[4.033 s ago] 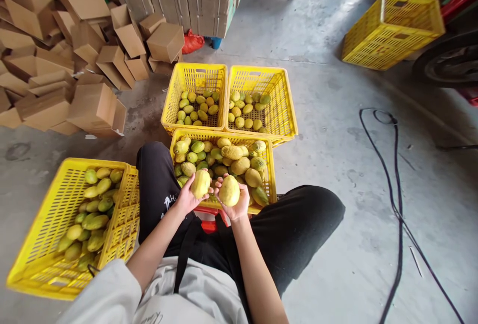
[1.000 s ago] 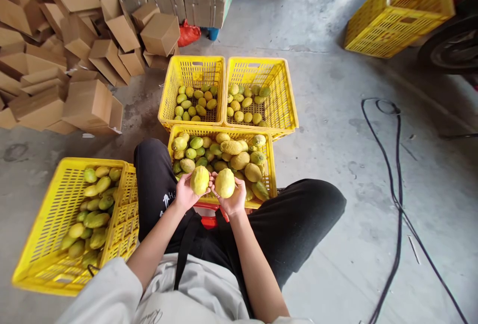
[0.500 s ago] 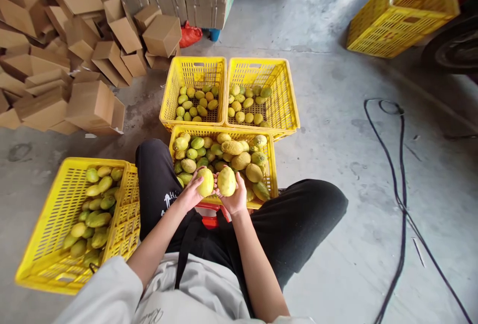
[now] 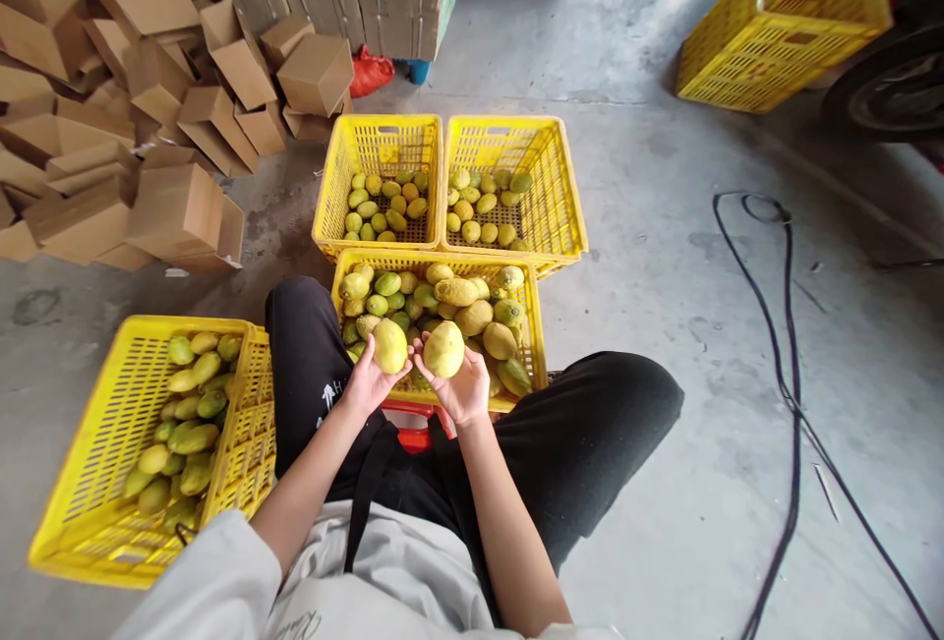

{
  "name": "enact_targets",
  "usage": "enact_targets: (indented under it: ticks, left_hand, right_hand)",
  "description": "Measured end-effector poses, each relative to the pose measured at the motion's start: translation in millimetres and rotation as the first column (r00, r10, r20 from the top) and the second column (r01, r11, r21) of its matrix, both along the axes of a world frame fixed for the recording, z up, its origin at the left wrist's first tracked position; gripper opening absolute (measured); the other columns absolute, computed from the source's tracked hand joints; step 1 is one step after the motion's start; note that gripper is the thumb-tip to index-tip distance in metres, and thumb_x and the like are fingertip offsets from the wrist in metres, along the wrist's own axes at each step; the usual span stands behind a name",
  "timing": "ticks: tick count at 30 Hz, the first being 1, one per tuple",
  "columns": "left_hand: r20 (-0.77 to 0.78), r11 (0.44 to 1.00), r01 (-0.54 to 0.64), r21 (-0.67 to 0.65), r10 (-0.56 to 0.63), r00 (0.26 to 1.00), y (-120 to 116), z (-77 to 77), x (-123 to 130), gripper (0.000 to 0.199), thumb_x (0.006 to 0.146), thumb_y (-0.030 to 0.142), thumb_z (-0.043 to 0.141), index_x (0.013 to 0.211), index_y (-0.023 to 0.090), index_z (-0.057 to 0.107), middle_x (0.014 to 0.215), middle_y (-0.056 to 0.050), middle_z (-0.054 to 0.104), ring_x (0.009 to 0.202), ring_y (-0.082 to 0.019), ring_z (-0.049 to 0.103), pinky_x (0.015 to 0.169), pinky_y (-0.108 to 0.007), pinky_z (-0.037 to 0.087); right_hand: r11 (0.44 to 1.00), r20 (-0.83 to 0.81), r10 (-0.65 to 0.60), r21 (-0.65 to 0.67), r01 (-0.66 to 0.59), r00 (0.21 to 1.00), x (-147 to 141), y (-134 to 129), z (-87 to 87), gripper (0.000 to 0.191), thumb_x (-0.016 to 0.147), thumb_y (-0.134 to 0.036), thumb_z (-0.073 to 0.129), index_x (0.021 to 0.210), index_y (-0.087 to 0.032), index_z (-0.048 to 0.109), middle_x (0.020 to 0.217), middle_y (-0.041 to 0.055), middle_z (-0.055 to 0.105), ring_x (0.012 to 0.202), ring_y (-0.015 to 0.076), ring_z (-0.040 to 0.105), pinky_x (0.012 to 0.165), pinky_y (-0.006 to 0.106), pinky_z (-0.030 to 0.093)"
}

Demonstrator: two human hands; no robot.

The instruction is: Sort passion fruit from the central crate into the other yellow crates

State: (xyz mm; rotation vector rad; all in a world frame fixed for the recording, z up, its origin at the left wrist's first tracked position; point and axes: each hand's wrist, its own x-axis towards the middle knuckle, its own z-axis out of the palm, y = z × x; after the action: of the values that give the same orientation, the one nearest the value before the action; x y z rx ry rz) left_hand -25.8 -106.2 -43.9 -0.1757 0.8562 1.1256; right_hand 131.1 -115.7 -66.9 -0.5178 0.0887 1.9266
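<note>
My left hand holds a yellow fruit, its fingers around the near side. Another yellow fruit rests in my right hand, just beside the first, with a small gap between the two. Both hands are over the near edge of a yellow crate between my knees, which is heaped with green and yellow fruits of several sizes. Behind it stand two more yellow crates, the left one and the right one, each with a layer of smaller fruits at the bottom.
Left of my leg, a tilted yellow crate holds greenish fruits. Cardboard boxes lie piled at the upper left. A yellow crate stands near a wheel at the upper right. A black cable runs along the floor at right.
My left hand and its fruit have shifted slightly left and up, widening the gap between the fruits. The fruit in my right hand has turned a little. The whole view has shifted slightly.
</note>
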Motion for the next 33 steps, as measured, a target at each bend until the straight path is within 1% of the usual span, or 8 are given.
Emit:
enact_targets:
  ticks: [5, 8, 11, 17, 22, 26, 29, 33]
  left_hand:
    - [0.012, 0.999, 0.021, 0.041, -0.021, 1.000, -1.3, -1.1, -1.0, 0.046, 0.099, 0.047, 0.045, 0.133, 0.019, 0.057, 0.101, -0.009, 0.071, 0.080, -0.020, 0.068, 0.061, -0.029, 0.052]
    - [0.017, 0.997, 0.066, 0.028, -0.066, 0.998, -0.6, 1.0, -1.0, 0.042, 0.099, 0.038, 0.042, 0.131, 0.017, 0.058, 0.102, -0.012, 0.072, 0.083, -0.023, 0.070, 0.065, -0.033, 0.055]
    - [0.005, 0.997, 0.073, 0.032, -0.073, 0.997, 0.1, 2.0, -1.4, 0.040, 0.097, 0.030, 0.041, 0.130, 0.017, 0.058, 0.103, -0.012, 0.073, 0.085, -0.024, 0.071, 0.070, -0.036, 0.056]
    - [0.001, 0.994, 0.074, 0.078, -0.075, 0.997, -1.2, -2.9, -3.3, 0.039, 0.097, 0.031, 0.045, 0.133, 0.020, 0.056, 0.106, -0.010, 0.072, 0.089, -0.023, 0.071, 0.078, -0.038, 0.056]
    - [-0.023, 0.999, 0.021, 0.044, -0.020, 1.000, -2.8, -5.2, -3.6, 0.032, 0.098, 0.034, 0.049, 0.124, 0.019, 0.060, 0.098, -0.007, 0.072, 0.085, -0.021, 0.070, 0.067, -0.030, 0.054]
    - [0.006, 0.989, 0.114, 0.098, -0.115, 0.993, -2.5, -5.8, -2.1, 0.037, 0.097, 0.039, 0.053, 0.129, 0.022, 0.059, 0.107, -0.010, 0.072, 0.079, -0.020, 0.069, 0.057, -0.026, 0.049]
    - [0.008, 0.979, 0.172, 0.105, -0.174, 0.985, -1.6, -5.4, -1.2, 0.042, 0.097, 0.040, 0.052, 0.138, 0.029, 0.054, 0.113, -0.010, 0.071, 0.082, -0.021, 0.069, 0.058, -0.027, 0.049]
    - [0.001, 0.984, 0.135, 0.120, -0.136, 0.991, -0.3, -3.3, -1.6, 0.045, 0.098, 0.038, 0.048, 0.141, 0.029, 0.052, 0.106, -0.009, 0.072, 0.082, -0.023, 0.069, 0.067, -0.033, 0.054]
  right_hand:
    - [0.999, 0.036, 0.017, -0.043, -0.016, 0.999, -1.7, -2.3, -6.0, 0.039, 0.082, -0.046, 0.070, 0.112, -0.021, 0.067, 0.098, 0.0052, 0.076, 0.078, 0.0167, 0.071, 0.073, 0.031, 0.063]
    - [0.997, 0.032, 0.035, -0.076, -0.032, 0.999, -2.2, -2.3, -8.5, 0.037, 0.082, -0.045, 0.069, 0.107, -0.018, 0.069, 0.097, 0.0073, 0.077, 0.082, 0.0188, 0.073, 0.075, 0.031, 0.063]
    - [0.996, 0.017, 0.049, -0.076, -0.048, 0.999, -2.2, -1.8, -9.0, 0.034, 0.085, -0.044, 0.062, 0.104, -0.016, 0.069, 0.096, 0.0089, 0.078, 0.085, 0.0220, 0.074, 0.077, 0.037, 0.064]
    - [0.998, -0.019, 0.023, -0.066, -0.025, 1.000, -1.4, -1.0, -9.0, 0.035, 0.084, -0.040, 0.061, 0.108, -0.016, 0.066, 0.105, 0.0113, 0.076, 0.089, 0.0240, 0.074, 0.080, 0.042, 0.065]
    - [0.997, 0.007, 0.054, -0.062, -0.053, 0.999, -0.1, -1.8, -7.9, 0.041, 0.084, -0.045, 0.067, 0.117, -0.022, 0.058, 0.102, 0.0073, 0.075, 0.083, 0.0206, 0.075, 0.066, 0.035, 0.066]
    - [0.998, 0.042, 0.031, -0.051, -0.029, 0.999, -2.7, -2.0, -3.7, 0.037, 0.083, -0.038, 0.069, 0.115, -0.025, 0.057, 0.093, 0.0038, 0.075, 0.068, 0.0169, 0.072, 0.047, 0.023, 0.058]
    - [0.998, 0.062, 0.021, -0.060, -0.017, 0.998, -4.5, -0.8, -0.8, 0.032, 0.086, -0.041, 0.064, 0.112, -0.024, 0.058, 0.088, 0.0043, 0.074, 0.064, 0.0165, 0.070, 0.042, 0.020, 0.052]
    - [0.996, 0.074, 0.016, -0.093, -0.009, 0.997, -3.7, 0.7, -2.0, 0.033, 0.087, -0.041, 0.057, 0.114, -0.023, 0.059, 0.092, 0.0060, 0.075, 0.067, 0.0191, 0.071, 0.047, 0.024, 0.055]
